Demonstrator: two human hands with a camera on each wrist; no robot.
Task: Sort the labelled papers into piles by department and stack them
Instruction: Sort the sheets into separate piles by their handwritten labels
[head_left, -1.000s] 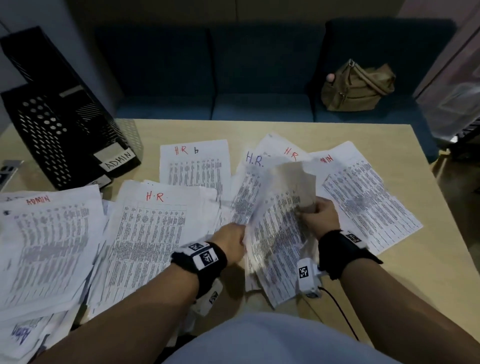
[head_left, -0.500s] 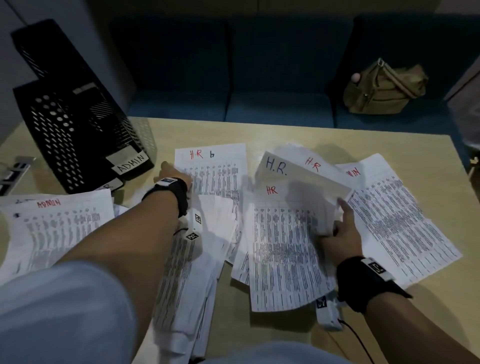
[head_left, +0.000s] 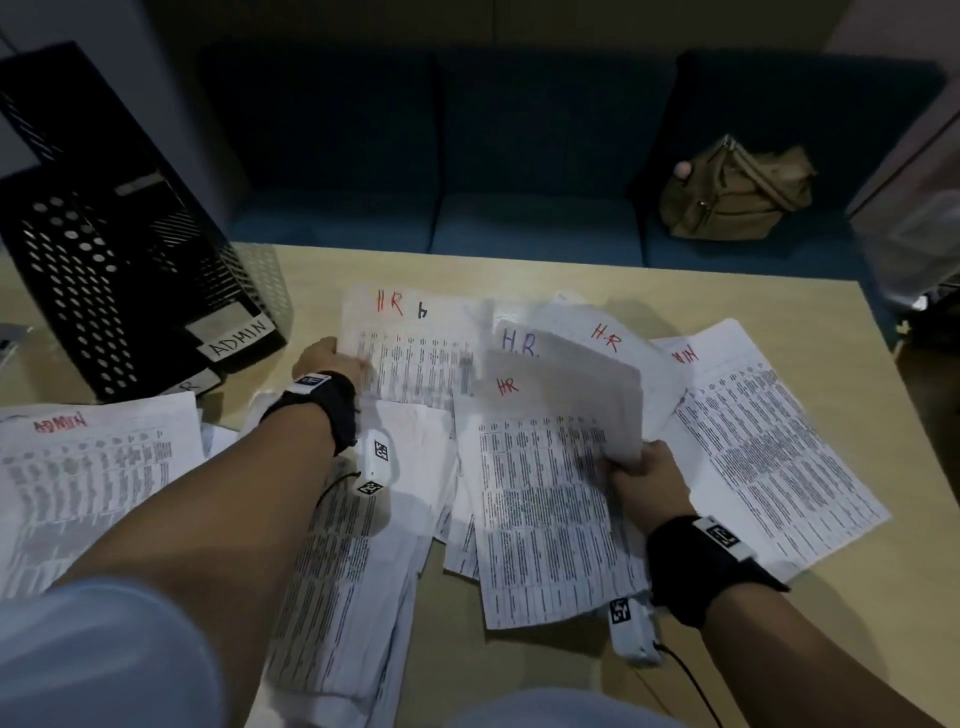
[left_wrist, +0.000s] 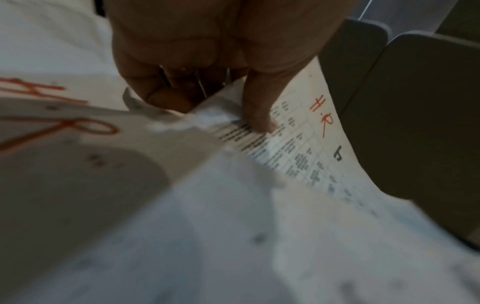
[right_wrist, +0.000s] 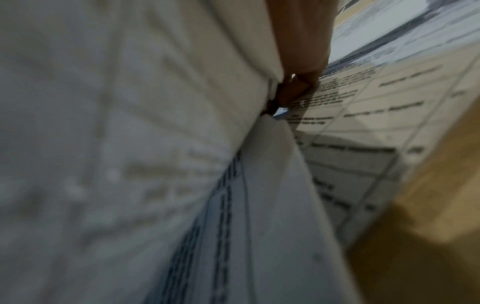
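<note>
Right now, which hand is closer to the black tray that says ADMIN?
Left. The left hand is just right of the black tray, gripping an HR sheet. The right hand is far to its right, holding another sheet.

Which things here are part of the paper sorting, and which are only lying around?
For the job:
- HR sheets
- ADMIN sheet
- black tray labelled ADMIN
- left hand, right hand, both gripping paper

Just there:
- brown bag
- blue sofa
</note>
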